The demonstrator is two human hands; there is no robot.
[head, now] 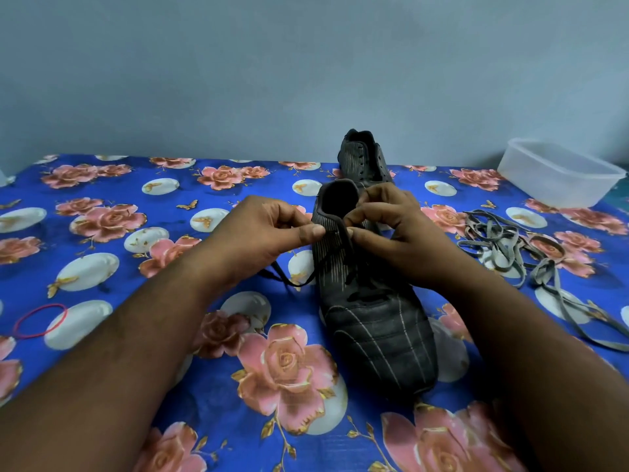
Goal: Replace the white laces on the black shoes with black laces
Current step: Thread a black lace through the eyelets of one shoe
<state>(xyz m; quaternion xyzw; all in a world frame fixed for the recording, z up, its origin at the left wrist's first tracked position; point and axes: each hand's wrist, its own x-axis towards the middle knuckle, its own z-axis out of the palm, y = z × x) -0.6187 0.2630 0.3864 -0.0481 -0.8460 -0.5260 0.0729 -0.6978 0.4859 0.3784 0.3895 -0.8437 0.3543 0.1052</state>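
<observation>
A black shoe [374, 301] with pale pinstripes stands on the bench [238, 420], toe toward the camera, as a person works a black lace [299, 281] at its top eyelets. The left hand [265, 233] pinches the lace between thumb and curled fingers at the left edge of the shoe's collar, and a loose end trails down onto the flowered blue cloth [119, 199] beside the shoe. The right hand [391, 229] pinches the lace on the other side of the collar, fingers curled close over the tongue. Black lacing already crosses the lower eyelets. A second black shoe [366, 158] sits just behind the first, against the wall, its eyelets showing no lace. The removed white laces [510, 247], grey with wear, lie in a loose tangle on the cloth to the right, well apart from the shoes. A clear plastic tub [558, 172] rests at the far right corner, and a red rubber band [41, 320] lies near the left edge.
</observation>
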